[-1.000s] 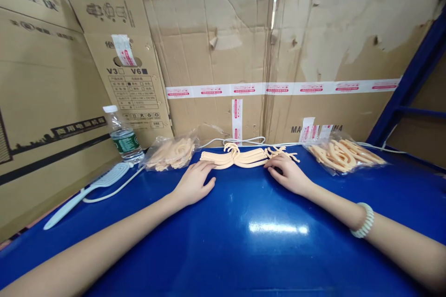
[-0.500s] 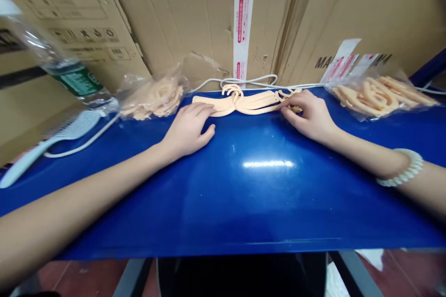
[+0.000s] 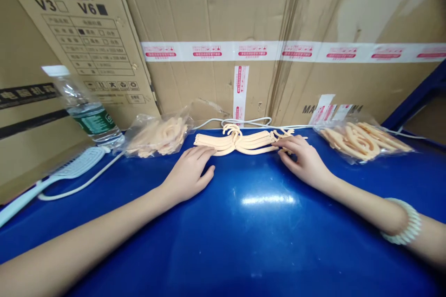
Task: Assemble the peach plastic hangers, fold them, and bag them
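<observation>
A stack of smooth, peach-coloured hangers lies at the back of the glossy blue tabletop, its slim curved arms spread to both sides and its hooks bunched at the middle. Crinkled clear plastic wraps more peach pieces in the left bag and the right bag; behind them stands creased brown cardboard, crossed by printed tape. A ribbed plastic bottle with a green label stands at the left, near a pale blue vented brush whose handle is cut off by the frame edge. Thin loose hooks lie by the stack's right end, partly covered by the right hand (a pale coiled band circles that wrist). The left hand is open, thumb apart, fingertips resting on the stack's left end. The right is loosely curled, fingers at the opposite end; whether it pinches anything, I cannot quite tell.
</observation>
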Demonstrator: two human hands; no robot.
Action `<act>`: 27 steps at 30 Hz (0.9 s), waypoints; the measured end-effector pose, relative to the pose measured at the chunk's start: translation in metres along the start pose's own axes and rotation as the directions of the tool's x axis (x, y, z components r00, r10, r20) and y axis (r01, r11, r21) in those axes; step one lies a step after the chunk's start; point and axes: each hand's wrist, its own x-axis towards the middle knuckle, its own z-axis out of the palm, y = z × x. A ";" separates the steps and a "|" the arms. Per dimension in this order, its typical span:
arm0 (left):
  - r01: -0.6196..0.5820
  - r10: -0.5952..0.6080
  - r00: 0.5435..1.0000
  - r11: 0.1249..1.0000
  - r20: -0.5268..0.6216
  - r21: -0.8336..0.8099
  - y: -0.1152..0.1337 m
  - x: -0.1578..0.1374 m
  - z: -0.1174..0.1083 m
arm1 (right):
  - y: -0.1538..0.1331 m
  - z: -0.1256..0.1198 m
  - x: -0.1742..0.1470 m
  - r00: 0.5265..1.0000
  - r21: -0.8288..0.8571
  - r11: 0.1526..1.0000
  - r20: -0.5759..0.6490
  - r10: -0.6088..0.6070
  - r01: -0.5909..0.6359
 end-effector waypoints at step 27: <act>-0.021 -0.017 0.985 0.976 -0.169 -0.219 -0.020 0.011 0.012 | 0.062 -0.042 0.014 0.966 -0.025 0.999 0.254 0.048 -0.043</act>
